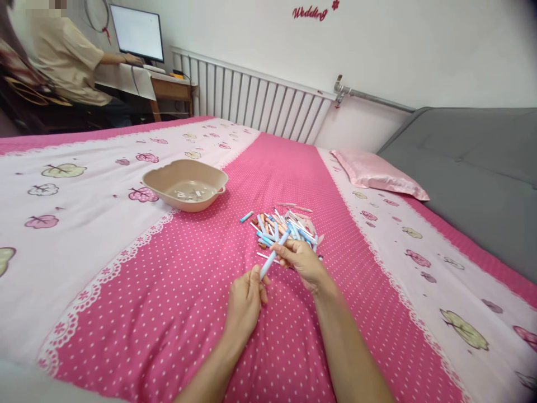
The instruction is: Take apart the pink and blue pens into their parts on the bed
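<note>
Between my two hands is a pale blue pen (269,264) with a darker blue end, tilted up and away to the right. My left hand (245,299) is closed on its lower end. Higher up, the fingers of my right hand (300,260) pinch it near the darker end. Just beyond my hands, a loose pile of pen parts (268,225) lies on the bed, in blue, white, orange and pink. One short blue piece (246,216) rests apart from it on the left. Part of the pile is hidden behind my right hand.
A beige plastic basin (184,201) with several small white pieces inside stands left of the pile. The bed has a pink dotted cover (168,313). A pink pillow (377,176) lies against the grey headboard (470,168). A person (71,56) sits at a desk with a monitor (137,32).
</note>
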{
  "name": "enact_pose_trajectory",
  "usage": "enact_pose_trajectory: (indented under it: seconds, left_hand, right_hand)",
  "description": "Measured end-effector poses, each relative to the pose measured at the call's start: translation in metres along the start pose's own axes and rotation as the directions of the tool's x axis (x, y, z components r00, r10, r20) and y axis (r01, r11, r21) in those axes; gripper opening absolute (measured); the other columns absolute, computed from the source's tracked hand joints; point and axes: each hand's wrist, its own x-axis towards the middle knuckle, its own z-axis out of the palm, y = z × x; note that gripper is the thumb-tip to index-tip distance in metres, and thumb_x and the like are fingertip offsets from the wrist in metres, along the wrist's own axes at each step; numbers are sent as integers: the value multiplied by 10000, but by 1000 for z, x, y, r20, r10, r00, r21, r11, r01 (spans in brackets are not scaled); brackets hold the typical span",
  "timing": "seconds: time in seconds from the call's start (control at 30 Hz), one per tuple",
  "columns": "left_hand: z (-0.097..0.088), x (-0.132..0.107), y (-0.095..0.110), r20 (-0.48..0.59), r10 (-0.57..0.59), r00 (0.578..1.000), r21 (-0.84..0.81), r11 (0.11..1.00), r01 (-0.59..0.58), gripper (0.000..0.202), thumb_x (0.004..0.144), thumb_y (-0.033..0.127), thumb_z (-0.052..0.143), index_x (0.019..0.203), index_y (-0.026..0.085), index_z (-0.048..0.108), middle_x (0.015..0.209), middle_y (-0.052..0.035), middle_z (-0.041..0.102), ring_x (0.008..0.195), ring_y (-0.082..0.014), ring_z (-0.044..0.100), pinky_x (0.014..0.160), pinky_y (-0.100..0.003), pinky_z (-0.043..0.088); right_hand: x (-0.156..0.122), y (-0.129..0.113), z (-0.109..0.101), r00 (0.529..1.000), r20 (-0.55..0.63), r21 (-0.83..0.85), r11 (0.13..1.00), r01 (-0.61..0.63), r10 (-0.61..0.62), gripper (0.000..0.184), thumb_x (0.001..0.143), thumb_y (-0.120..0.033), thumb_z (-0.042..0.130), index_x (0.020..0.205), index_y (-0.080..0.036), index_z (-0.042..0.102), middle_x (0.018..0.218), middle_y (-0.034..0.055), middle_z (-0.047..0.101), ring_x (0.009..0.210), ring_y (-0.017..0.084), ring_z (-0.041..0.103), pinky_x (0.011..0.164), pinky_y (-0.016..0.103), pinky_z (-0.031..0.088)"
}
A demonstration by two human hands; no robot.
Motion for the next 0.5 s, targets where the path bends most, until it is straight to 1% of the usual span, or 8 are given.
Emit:
enact_pose_trajectory:
  seconds: [0.03,0.1,0.17,0.23,0.3,0.37,0.43,0.5]
  left_hand:
    - [0,0,1,-12,-5,1000,-16,1000,5,511,851,549,320,723,140,597,465,2,518,392,-114,420,443,-226,317]
    - [0,0,2,-45,1,999,-62,998,-4,450,834,540,382,795,141,587,525,9,533,420,-104,422,446,-216,319]
    - [1,0,4,-81,19,997,-124,992,-29,365,777,498,520,916,161,540,597,31,533,470,-97,441,464,-200,330]
    - [3,0,4,-106,47,993,-168,984,-64,354,727,440,606,940,182,489,631,50,513,508,-91,450,485,-188,339]
    - [3,0,4,-128,69,989,-149,985,-88,290,746,425,588,867,184,481,602,59,478,503,-86,432,488,-186,330]
    - [2,0,3,-119,72,990,-96,992,-83,275,800,452,508,783,178,490,563,55,462,472,-87,406,472,-193,311]
    - [0,-1,2,-102,55,993,-46,997,-60,351,828,494,442,700,172,499,514,45,455,449,-95,399,458,-204,296]
    - [-1,-1,1,-88,27,996,-29,999,-29,441,845,531,375,638,165,510,481,26,463,439,-104,409,454,-215,294]
  right_hand:
    - [0,0,0,1000,4,14,1000,-6,6,346,579,-461,733,691,-143,656,540,-46,533,445,48,420,445,182,297]
    - [0,-1,1,1000,7,43,999,-17,17,336,589,-457,727,689,-144,656,535,-47,527,441,43,414,444,180,292]
    - [0,-1,1,1000,-3,65,998,-20,21,330,597,-455,723,687,-145,656,516,-50,514,436,42,410,440,177,288]
    - [1,0,1,1000,-14,75,997,-20,21,332,596,-452,726,694,-142,663,505,-53,501,436,41,408,438,174,287]
    - [1,1,0,999,-22,81,996,-21,23,335,594,-447,731,704,-137,669,508,-53,497,438,37,407,437,169,287]
    - [2,1,0,999,-23,89,996,-22,24,339,598,-447,730,710,-133,672,517,-52,500,440,32,405,438,163,285]
    - [2,2,0,1000,-20,97,995,-18,20,347,605,-455,724,715,-130,673,522,-51,503,444,29,405,437,158,282]
    - [2,2,0,1000,-19,105,994,-18,20,355,610,-465,719,714,-129,671,524,-50,504,445,27,404,436,153,280]
